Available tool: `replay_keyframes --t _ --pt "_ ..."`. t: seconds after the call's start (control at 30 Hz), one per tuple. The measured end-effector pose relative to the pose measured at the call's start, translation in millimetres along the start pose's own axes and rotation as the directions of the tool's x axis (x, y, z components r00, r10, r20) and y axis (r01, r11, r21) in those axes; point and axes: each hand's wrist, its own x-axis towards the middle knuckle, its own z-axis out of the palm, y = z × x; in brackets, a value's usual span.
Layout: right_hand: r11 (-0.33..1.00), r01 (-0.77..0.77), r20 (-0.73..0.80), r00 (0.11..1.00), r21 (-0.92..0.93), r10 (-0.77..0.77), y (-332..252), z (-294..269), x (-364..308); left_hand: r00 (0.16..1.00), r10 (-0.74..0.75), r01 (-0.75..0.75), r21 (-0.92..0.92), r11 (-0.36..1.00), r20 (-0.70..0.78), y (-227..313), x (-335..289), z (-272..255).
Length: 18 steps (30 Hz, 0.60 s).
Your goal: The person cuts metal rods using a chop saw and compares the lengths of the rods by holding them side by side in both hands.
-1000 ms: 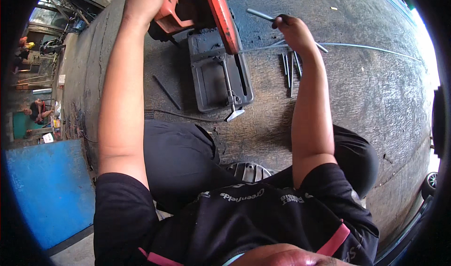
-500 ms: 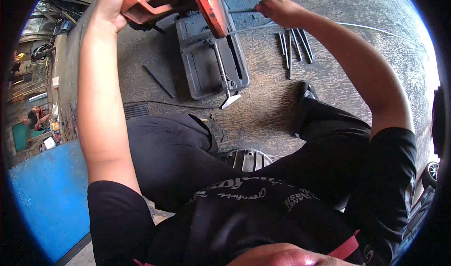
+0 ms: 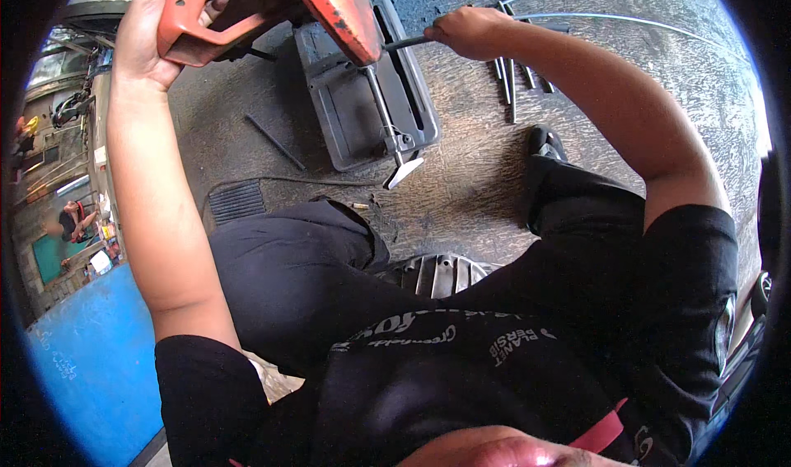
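Note:
My left hand [image 3: 156,34] is wrapped round the orange handle [image 3: 183,23] of a chop saw at the upper left. The saw's worn orange guard [image 3: 342,18] slants above its dark base [image 3: 346,129]. A vise screw with a pale crank [image 3: 405,173] runs along that base. At the upper middle, my right hand [image 3: 470,32] pinches a dark metal rod [image 3: 408,43]. The rod's far end disappears behind the guard, so whether it touches the blade is hidden.
Several short metal rods [image 3: 512,96] lie on the floor right of the saw, partly behind my right forearm. A long thin rod [image 3: 626,22] stretches off right. One loose rod [image 3: 274,142] and a cable [image 3: 313,180] lie left and below. A blue panel [image 3: 95,352] stands lower left.
My left hand and the saw handle have shifted left and down in the picture. My right hand has come nearer the guard. The long thin rod no longer reaches the saw.

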Motion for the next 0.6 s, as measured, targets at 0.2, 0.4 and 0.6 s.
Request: replay_keyframes --t 0.2,0.4,0.6 --pt "0.999 0.048 -0.111 0.993 -0.012 -0.049 -10.8 -0.4 -3.6 1.0 -0.004 0.005 -0.018 1.0 0.017 -0.3 -2.2 1.3" --pt "1.0 -0.004 -0.039 0.999 0.002 0.004 -14.9 -5.8 1.8 0.999 -0.009 0.009 0.012 1.0 0.039 1.0 -0.4 -2.7" --pt "0.999 0.02 -0.081 0.996 -0.049 -0.024 -12.8 -1.5 6.1 0.999 -0.009 0.011 0.044 0.999 -0.044 2.8 -2.6 3.5"
